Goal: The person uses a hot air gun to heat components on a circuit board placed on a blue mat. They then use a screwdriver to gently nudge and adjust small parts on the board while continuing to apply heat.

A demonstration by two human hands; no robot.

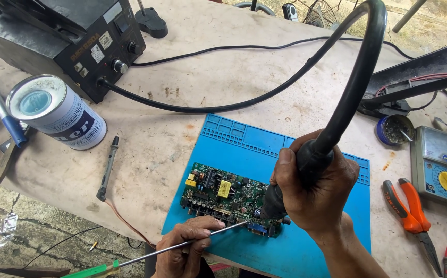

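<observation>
Here, low in the centre of the frame, a green circuit board (228, 200) lies on a blue work mat (295, 242). The right hand (313, 188) is clamped around a black hot-air handpiece (306, 164), nozzle down on the board's right end; its thick hose (357, 77) arcs to a black station (79, 41) at upper left. The left hand (184, 249), bottom centre, pinches a thin metal rod (182, 244) whose tip meets the board. Orange pliers (409, 213) lie at right, a tin can (56, 110) at left.
</observation>
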